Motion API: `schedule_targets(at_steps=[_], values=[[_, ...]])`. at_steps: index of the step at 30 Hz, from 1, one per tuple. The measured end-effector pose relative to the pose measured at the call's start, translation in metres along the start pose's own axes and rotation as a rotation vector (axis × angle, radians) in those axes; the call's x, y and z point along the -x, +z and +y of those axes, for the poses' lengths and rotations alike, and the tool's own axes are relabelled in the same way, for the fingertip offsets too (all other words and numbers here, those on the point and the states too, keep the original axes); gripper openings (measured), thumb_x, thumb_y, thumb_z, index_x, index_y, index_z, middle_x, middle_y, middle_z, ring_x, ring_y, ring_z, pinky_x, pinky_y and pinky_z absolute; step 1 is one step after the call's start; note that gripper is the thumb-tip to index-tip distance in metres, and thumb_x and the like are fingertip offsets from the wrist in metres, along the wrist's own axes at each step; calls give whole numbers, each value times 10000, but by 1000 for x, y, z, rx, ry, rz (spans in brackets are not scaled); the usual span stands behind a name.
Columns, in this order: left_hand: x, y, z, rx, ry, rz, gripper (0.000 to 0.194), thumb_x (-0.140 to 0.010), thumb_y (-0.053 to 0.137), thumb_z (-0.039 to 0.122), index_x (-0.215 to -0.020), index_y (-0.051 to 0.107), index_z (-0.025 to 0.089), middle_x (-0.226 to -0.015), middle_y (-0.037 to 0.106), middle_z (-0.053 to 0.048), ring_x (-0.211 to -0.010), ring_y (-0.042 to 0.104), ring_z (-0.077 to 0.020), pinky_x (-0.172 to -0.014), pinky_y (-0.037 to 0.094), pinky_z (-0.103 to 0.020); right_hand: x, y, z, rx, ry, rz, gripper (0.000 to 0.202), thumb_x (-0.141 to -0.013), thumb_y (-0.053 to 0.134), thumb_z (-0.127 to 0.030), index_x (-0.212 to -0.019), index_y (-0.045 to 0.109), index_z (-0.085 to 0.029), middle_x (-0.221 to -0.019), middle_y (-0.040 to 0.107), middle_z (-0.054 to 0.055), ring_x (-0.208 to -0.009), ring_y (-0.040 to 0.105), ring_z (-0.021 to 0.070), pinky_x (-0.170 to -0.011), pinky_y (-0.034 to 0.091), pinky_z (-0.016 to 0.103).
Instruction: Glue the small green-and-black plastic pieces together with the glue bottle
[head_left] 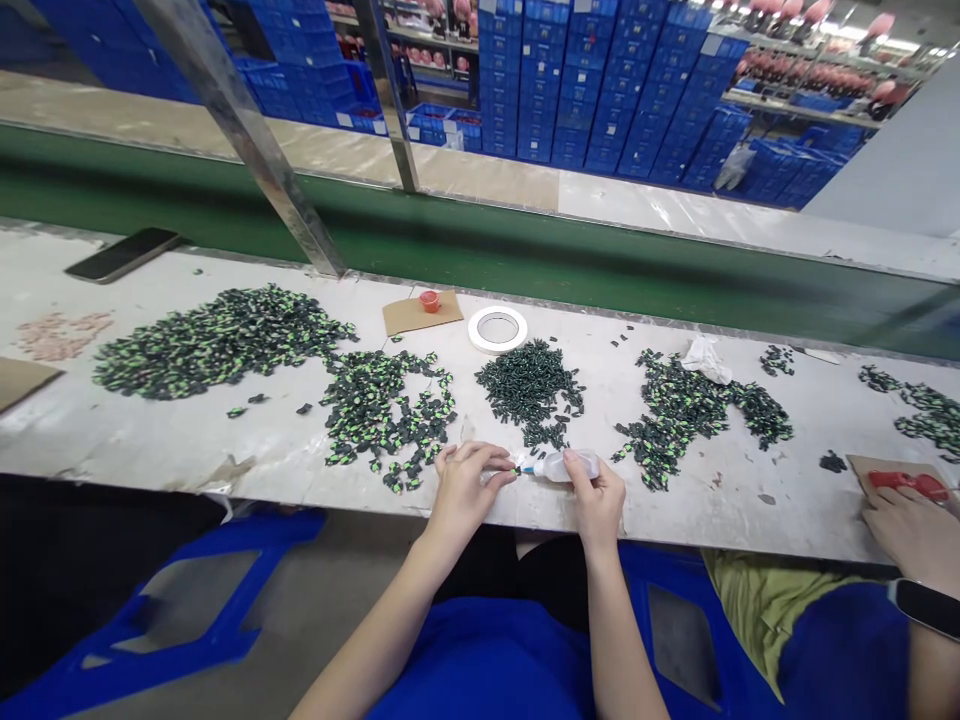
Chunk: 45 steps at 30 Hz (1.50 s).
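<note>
My left hand (471, 483) pinches a small black and green piece (517, 470) between thumb and fingertips, just above the front of the table. From the right, my right hand (598, 497) grips a translucent squeeze bottle (553, 467) lying nearly level, its blue-based nozzle pointing at the small piece. Whether the nozzle touches the piece I cannot tell. Just beyond my hands lies a pile of small dark pieces (529, 380). Left of it is a looser spread of black and green pieces (382, 405), and to the right another black and green pile (679, 405).
A roll of white tape (498, 346) and a cardboard piece (401, 318) with a red cap (429, 301) lie behind. Farther left are a large pile (225, 340) and a phone (124, 255). A co-worker's hand (911, 530) rests near a red object (909, 484) at right. A metal post (255, 140) rises behind.
</note>
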<state>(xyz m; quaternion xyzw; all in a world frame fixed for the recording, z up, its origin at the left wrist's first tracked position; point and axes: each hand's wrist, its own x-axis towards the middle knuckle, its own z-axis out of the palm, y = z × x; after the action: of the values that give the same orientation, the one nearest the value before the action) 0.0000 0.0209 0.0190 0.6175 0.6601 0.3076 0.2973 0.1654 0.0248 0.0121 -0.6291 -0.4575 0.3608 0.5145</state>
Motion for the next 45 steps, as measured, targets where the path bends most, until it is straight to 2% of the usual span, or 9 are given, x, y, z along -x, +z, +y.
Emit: schedule_targets(at_steps=[12, 17, 34, 42, 45], values=[[0, 1, -3, -7, 29, 5, 98, -742, 714, 177, -769, 648, 244, -832, 775, 20, -1024, 650, -238, -1009, 245, -475, 0, -1, 1, 28, -35, 55, 381, -724, 652, -505, -573, 623, -156, -536, 574, 5, -561, 496, 154, -527, 414, 253], [0, 4, -6, 1, 36, 27, 74, -758, 693, 191, -772, 649, 250, -817, 777, 16, -1026, 646, -237, -1013, 239, -482, 0, -1, 1, 19, -38, 26, 383, -733, 651, -506, -579, 625, -156, -544, 581, 9, -560, 502, 155, -524, 420, 253], [1, 5, -6, 27, 25, 21, 71, -755, 696, 200, -754, 651, 255, -819, 779, 4, -1039, 634, -257, -1033, 214, -517, 0, 0, -3, 23, -37, 26, 407, -718, 649, -506, -516, 525, -175, -480, 466, -31, -511, 417, 123, -481, 355, 239], [1, 4, -4, 23, 20, 13, 72, -755, 695, 193, -753, 654, 252, -821, 777, 2, -1046, 634, -261, -1034, 213, -520, 1, 0, -1, 1, -34, 57, 408, -703, 663, -511, -517, 529, -174, -486, 474, -31, -511, 423, 123, -492, 351, 246], [1, 4, -5, 32, 13, -1, 89, -745, 705, 183, -771, 657, 253, -851, 776, 0, -1055, 625, -260, -1031, 221, -521, 1, -3, 4, -78, -37, 119, 397, -709, 663, -518, -553, 559, -168, -512, 515, -19, -515, 453, 131, -490, 362, 249]])
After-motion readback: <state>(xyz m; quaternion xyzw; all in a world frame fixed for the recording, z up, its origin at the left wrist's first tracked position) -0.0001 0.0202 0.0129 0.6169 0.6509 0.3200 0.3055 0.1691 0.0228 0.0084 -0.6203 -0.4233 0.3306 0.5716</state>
